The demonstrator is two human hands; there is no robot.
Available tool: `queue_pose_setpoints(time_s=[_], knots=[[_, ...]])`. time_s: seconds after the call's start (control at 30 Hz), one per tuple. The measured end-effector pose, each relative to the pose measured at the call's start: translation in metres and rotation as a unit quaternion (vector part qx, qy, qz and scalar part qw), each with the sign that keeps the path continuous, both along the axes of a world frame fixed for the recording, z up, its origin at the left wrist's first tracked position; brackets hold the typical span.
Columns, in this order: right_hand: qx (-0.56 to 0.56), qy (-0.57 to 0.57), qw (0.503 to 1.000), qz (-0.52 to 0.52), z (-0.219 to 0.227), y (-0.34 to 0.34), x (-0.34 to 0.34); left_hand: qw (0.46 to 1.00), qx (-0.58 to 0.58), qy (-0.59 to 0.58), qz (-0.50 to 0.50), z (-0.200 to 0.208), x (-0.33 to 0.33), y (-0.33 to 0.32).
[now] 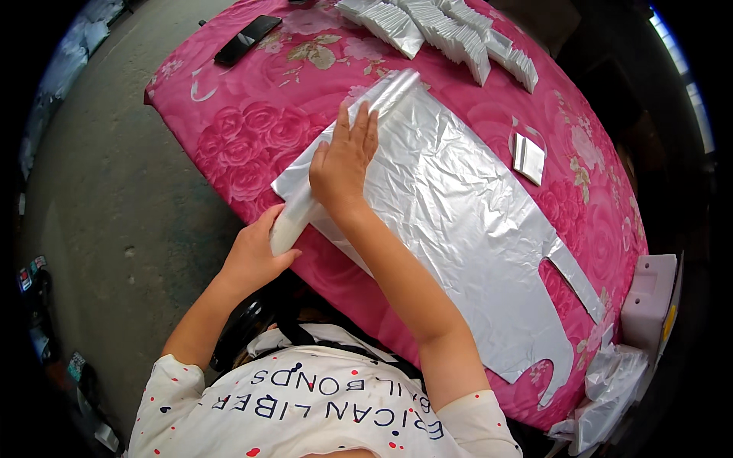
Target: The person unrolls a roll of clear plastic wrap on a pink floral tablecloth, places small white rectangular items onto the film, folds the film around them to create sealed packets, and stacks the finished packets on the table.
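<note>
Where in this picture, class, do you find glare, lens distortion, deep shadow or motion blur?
Head view: glare streaks the creased silvery sheet; head view: the fisheye lens bows the pink tablecloth's edges; head view: the right side sinks into shadow beside a bright strip; head view: left hand and right hand show no obvious motion blur.

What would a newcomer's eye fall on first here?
First, the large silvery plastic sheet spread diagonally across the pink floral tablecloth. Then, at its left end, the right hand lies flat on a pale roll while the left hand holds the roll's near end. Folded white packets lie near the far edge.
</note>
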State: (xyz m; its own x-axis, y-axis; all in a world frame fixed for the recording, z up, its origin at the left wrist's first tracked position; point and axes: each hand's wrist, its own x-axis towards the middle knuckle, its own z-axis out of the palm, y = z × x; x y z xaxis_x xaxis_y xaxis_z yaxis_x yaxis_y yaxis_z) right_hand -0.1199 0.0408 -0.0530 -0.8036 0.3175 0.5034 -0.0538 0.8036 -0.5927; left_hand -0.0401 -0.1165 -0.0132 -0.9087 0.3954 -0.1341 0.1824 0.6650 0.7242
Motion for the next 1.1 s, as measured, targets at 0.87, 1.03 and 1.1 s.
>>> queue_pose_setpoints(time_s=[0.87, 1.03, 1.1], knots=[[-0.770, 0.077, 0.605, 0.185, 0.074, 0.115, 0.158, 0.734, 0.324, -0.574, -0.164, 0.033, 0.062, 0.110], [-0.760, 0.069, 0.624, 0.166, 0.077, 0.111, 0.176, 0.690, 0.345, -0.614, -0.165, 0.027, 0.070, 0.115], [-0.759, 0.065, 0.629, 0.154, 0.079, 0.113, 0.178, 0.666, 0.360, -0.630, -0.175, 0.026, 0.071, 0.118]])
